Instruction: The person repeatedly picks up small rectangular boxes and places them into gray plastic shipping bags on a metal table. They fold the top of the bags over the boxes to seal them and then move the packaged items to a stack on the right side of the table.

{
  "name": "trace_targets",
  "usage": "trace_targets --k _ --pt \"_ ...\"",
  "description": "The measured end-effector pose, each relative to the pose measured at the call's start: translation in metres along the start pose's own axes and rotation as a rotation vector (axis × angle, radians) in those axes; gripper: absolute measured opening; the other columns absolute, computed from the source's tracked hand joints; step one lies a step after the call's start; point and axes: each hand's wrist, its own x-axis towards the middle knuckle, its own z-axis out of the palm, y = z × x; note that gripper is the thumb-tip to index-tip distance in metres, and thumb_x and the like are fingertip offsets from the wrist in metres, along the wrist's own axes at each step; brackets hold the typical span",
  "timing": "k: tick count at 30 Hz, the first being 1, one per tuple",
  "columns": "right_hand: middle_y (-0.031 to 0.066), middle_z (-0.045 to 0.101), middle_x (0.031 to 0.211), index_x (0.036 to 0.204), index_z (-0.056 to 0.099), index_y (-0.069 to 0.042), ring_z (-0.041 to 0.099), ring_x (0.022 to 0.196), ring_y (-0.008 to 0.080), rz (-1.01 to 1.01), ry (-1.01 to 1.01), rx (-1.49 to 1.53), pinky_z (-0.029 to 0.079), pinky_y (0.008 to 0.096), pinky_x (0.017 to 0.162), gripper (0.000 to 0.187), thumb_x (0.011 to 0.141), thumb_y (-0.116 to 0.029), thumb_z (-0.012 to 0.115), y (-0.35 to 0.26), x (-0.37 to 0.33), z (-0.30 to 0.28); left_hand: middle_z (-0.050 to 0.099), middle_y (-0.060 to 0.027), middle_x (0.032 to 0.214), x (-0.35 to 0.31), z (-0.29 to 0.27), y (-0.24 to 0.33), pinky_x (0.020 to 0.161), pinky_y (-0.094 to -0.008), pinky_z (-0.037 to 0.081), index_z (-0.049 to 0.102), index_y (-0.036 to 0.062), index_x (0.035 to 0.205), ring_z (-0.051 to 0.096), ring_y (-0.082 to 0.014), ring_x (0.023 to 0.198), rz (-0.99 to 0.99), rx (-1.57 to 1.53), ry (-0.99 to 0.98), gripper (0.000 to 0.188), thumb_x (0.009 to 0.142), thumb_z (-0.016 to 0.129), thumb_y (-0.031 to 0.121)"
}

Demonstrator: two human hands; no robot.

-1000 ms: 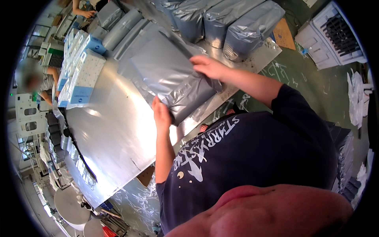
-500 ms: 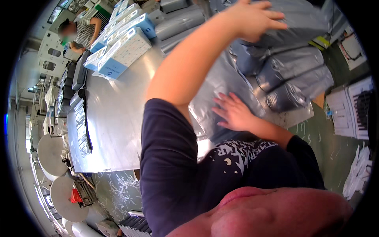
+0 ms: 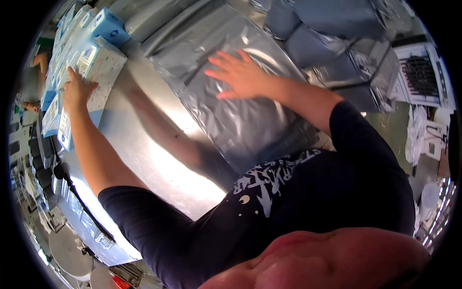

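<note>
My left hand [image 3: 78, 91] reaches over a white and light-blue carton [image 3: 108, 67] at the left, thumb and index finger apart. Whether its fingertips touch the carton I cannot tell. Flat on a large grey plastic bag [image 3: 231, 118] in the middle lies my right hand [image 3: 239, 76], its fingers spread. The bag is wrinkled and shiny, spread out on the metal table [image 3: 159, 164]. Neither hand holds anything.
Several more blue and white cartons [image 3: 108, 26] stand at the far left, with a person's arm [image 3: 41, 62] beyond them. Grey wrapped packages [image 3: 337, 19] are piled at the far right. A black strap [image 3: 86, 207] runs along the table's left side.
My left hand has swung from the grey packages at the far right over to the cartons at the left. My right hand stays on the grey bag. The view has turned leftward.
</note>
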Motion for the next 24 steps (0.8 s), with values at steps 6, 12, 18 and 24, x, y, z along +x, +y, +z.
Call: trace_targets --k 6,12,18,24 --pt "0.0160 0.021 0.148 0.143 0.026 -0.018 0.011 0.139 0.0337 -0.005 0.229 0.480 0.018 0.0517 0.109 0.087 0.075 -0.056 0.063 -0.035 -0.017 -0.051 0.055 -0.0186 0.123 -0.137 -0.123 -0.012 0.090 -0.0376 0.045 0.043 0.0047 0.132 0.056 -0.0280 0.110 0.037 -0.600 0.101 0.069 0.075 0.070 0.033" --pt "0.0160 0.047 0.131 0.143 0.020 -0.006 0.046 0.121 0.0248 -0.048 0.531 1.402 0.038 0.0309 0.099 0.096 0.069 -0.020 0.079 -0.071 -0.132 -0.095 0.050 -0.0181 0.127 -0.286 -0.102 0.091 0.098 -0.0342 0.041 0.033 -0.0070 0.135 0.051 -0.0251 0.114 -0.029 -1.923 -0.041 0.057 0.086 0.058 0.007" --pt "0.0142 0.049 0.124 0.137 0.036 -0.007 0.053 0.105 0.0176 0.024 0.021 1.075 0.046 0.0285 0.083 0.065 0.075 0.007 0.050 -0.032 -0.254 -0.052 0.050 -0.0154 0.127 -0.339 -0.029 0.179 0.096 -0.0309 0.040 0.030 -0.0004 0.139 0.051 -0.0214 0.114 -0.022 -2.126 -0.366 0.066 0.080 0.060 0.000" --pt "0.0181 0.038 0.136 0.139 0.028 -0.007 0.041 0.123 0.0302 0.162 0.395 0.947 0.036 0.0385 0.100 0.073 0.077 -0.012 0.067 0.007 -0.243 -0.033 0.039 -0.0138 0.137 -0.418 -0.051 0.278 0.103 -0.0341 0.032 0.019 -0.0020 0.141 0.040 -0.0226 0.123 -0.162 -1.642 0.090 0.070 0.083 0.058 0.002"
